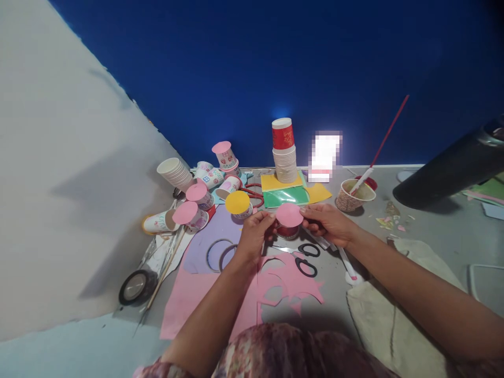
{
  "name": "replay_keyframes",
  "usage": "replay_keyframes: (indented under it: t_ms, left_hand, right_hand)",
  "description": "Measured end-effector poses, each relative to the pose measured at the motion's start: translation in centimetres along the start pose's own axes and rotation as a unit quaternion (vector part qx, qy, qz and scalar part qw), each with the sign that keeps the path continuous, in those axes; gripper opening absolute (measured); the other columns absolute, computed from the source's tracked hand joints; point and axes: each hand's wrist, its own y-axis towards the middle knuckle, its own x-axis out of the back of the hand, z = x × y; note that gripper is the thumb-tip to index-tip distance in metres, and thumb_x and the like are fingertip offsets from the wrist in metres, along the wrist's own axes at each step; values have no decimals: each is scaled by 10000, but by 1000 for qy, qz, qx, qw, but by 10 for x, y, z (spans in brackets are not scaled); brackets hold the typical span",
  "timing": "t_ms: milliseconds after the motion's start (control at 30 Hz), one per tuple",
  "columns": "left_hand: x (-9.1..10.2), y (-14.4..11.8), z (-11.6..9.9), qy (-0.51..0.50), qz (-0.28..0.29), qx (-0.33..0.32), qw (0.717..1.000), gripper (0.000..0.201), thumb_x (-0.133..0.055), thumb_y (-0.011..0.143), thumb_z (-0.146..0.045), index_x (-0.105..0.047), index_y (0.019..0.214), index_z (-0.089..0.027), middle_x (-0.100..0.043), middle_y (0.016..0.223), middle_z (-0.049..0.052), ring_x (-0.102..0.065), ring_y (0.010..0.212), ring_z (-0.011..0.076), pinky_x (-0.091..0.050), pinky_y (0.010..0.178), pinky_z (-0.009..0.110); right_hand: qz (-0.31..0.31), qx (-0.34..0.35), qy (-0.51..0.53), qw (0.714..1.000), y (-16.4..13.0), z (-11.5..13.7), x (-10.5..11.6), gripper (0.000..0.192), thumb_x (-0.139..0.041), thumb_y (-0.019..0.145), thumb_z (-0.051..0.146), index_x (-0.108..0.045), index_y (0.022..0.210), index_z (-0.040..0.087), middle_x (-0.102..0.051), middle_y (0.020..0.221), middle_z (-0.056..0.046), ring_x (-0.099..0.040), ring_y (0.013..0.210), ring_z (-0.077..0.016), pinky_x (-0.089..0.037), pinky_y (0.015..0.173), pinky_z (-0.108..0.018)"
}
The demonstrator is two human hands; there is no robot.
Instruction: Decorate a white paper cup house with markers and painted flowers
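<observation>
Head view: left hand [255,231] and right hand [327,223] both pinch a red paper cup [288,230] topped by a pink paper disc [289,214], above black scissors [306,258] on pink paper [197,299]; cup printing too blurred to read

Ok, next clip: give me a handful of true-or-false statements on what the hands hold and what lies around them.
1. Both hands hold a cup topped with a pink paper disc. True: left hand and right hand grip it from either side.
2. The scissors are in the right hand. False: they lie on the floor below the hands.
3. A yellow disc tops another cup nearby. True.
4. The tall cup stack lies on its side. False: it stands upright by the blue wall.
5. The tape roll sits on the pink paper. False: it lies left of it.
</observation>
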Motion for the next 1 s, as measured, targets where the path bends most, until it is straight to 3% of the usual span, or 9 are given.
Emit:
replay_keyframes:
  t_ms: [567,767,1000]
  left_hand:
    - [1,2,6,-33,7,33,999,393,-923,672,-435,-638,721,-168,-626,642,-20,-557,570,83,-458,579,205]
    - [1,4,7,-51,15,46,998,396,-925,663,-424,-633,738,-166,-615,644,-24,-569,568,84,-445,555,201]
    - [0,10,8,-65,19,46,997,464,-947,656,-465,-600,734,-167,-570,619,-49,-488,493,46,-374,495,176]
  right_hand:
    - [-16,20,-45,999,0,-4,-3,528,-956,605,588,-644,626,163,-585,561,12,-369,467,-42,-173,397,-187]
    - [-19,19,-52,998,0,-3,-3,559,-917,639,656,-649,634,165,-554,538,19,-361,463,-49,-174,399,-197]
    - [-25,16,-55,998,0,-2,-4,527,-933,623,604,-630,627,173,-554,529,23,-369,469,-52,-186,408,-195]
